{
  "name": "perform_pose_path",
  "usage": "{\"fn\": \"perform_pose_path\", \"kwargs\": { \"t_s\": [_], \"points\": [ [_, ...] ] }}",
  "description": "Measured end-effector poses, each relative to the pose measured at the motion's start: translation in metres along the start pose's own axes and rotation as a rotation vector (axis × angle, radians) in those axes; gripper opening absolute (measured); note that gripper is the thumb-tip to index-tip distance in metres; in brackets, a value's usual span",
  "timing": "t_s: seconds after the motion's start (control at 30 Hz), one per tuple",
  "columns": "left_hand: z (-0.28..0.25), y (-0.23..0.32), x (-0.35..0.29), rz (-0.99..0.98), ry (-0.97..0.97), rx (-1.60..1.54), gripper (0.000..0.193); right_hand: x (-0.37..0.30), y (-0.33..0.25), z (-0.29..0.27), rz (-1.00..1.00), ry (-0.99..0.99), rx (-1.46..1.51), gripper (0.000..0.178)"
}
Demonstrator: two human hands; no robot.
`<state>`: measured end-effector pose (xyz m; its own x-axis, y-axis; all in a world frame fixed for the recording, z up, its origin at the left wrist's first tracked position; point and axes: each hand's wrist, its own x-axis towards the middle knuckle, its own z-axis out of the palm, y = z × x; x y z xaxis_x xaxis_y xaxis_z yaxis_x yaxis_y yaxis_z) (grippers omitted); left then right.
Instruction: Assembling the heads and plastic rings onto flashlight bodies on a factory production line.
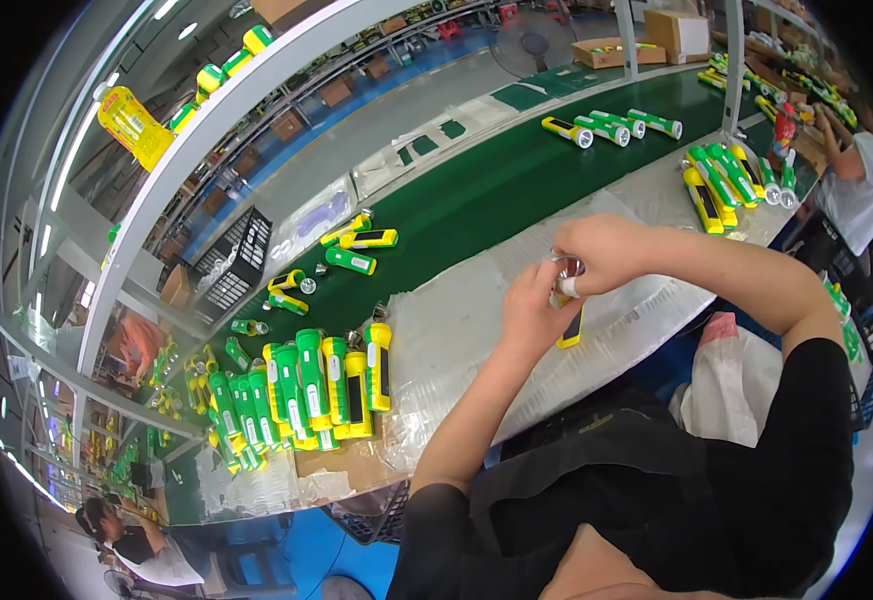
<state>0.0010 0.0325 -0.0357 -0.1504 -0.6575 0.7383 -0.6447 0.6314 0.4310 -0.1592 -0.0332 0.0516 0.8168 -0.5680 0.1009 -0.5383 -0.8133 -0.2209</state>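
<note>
White ceiling tubes, burnt out from 8 to 11 o'clock, light the room brightly, leaving soft shadows and a pale sheen on the sheet near the middle. The black shirt at 5 o'clock loses detail, while the left hand and right hand look fairly clear. Fisheye distortion bows the rail at 11 o'clock, corners go black, and the far worker at 8 o'clock looks soft.

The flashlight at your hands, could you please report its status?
Left hand and right hand together at silver part; yellow flashlight below, partly hidden; grouped flashlights to the left, apart.
</note>
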Motion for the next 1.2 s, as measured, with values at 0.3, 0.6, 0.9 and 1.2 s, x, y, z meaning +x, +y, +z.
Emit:
{"fn": "perform_pose_path", "kwargs": {
  "t_s": [0.3,0.6,0.9,1.2],
  "points": [
    [-0.01,-0.016,-0.012,-0.183,0.029,-0.186,0.036,-0.026,0.005,0.159,0.163,0.526,0.875,0.069],
    [-0.019,0.033,-0.017,-0.549,0.078,-0.808,0.02,-0.053,-0.044,0.165,0.113,-0.116,1.739,0.035],
    [-0.047,0.004,0.013,-0.206,-0.196,0.049,0.021,-0.055,-0.003,0.133,0.16,0.477,0.596,0.049],
    [0.035,-0.193,0.154,0.147,0.221,0.452,0.033,-0.183,0.029,0.167,0.723,0.961,0.658,0.034]
  ]
}}
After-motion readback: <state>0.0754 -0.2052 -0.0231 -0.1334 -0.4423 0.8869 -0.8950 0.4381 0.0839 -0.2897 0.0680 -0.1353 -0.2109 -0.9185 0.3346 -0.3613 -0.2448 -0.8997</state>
